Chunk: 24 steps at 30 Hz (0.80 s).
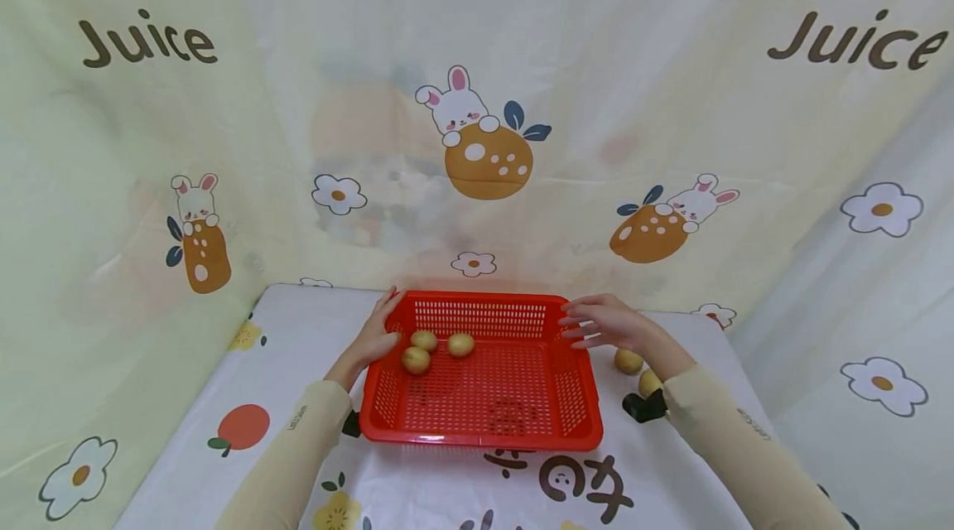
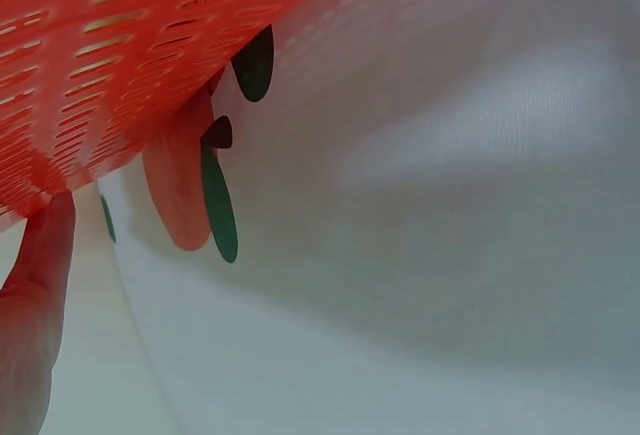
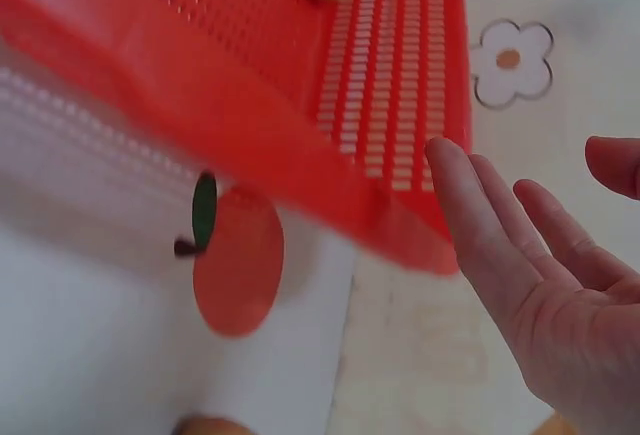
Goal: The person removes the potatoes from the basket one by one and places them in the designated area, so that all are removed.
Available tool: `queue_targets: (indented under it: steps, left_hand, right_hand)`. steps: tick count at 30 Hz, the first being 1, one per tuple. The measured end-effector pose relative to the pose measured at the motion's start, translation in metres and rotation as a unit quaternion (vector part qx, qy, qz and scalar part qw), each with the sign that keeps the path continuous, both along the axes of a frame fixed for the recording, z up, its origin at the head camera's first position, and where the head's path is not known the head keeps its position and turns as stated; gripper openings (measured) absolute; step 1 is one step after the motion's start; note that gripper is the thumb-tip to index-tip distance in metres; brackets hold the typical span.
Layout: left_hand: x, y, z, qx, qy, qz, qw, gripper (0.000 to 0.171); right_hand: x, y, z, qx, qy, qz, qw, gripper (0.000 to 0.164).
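Observation:
A red perforated plastic basket stands on the table, with three potatoes in its back left part. My left hand is at the basket's left rim near the back corner, fingers straight. In the left wrist view a finger meets the basket's outer wall. At the back right corner, my right hand has its fingers extended and spread, holding nothing. The right wrist view shows those fingertips right at the basket's corner, with the thumb held apart.
Two more potatoes lie on the table to the right of the basket, partly behind my right forearm. A printed white cloth covers the table. Printed curtains hang close behind and at both sides.

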<state>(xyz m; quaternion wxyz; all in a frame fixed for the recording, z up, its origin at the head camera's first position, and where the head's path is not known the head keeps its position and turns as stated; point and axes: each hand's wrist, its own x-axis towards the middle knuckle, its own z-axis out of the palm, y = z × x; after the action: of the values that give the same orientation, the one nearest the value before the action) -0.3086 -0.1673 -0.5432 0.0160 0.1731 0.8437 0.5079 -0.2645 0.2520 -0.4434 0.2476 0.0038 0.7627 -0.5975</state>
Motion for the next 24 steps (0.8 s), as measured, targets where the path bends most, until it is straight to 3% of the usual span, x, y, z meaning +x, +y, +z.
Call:
queue_targets:
  steps: [5, 12, 18, 24]
  left_hand:
    - [-0.005, -0.004, -0.001, -0.020, -0.032, 0.005, 0.9993, 0.081]
    - [-0.006, -0.008, 0.003, -0.016, -0.019, 0.009, 0.9996, 0.082]
    - [-0.005, -0.004, -0.001, -0.020, -0.033, 0.006, 0.9992, 0.081]
    - [-0.004, -0.002, -0.001, -0.019, -0.034, 0.008, 0.9992, 0.080]
  right_hand:
    - [-0.011, -0.027, -0.010, 0.002, -0.006, 0.009, 1.000, 0.047]
    - [-0.032, -0.079, -0.037, -0.033, -0.027, 0.012, 0.999, 0.049]
    - [-0.036, -0.106, -0.061, -0.037, -0.041, 0.007, 0.998, 0.047]
    - [-0.037, -0.126, -0.064, -0.049, -0.038, -0.016, 0.998, 0.045]
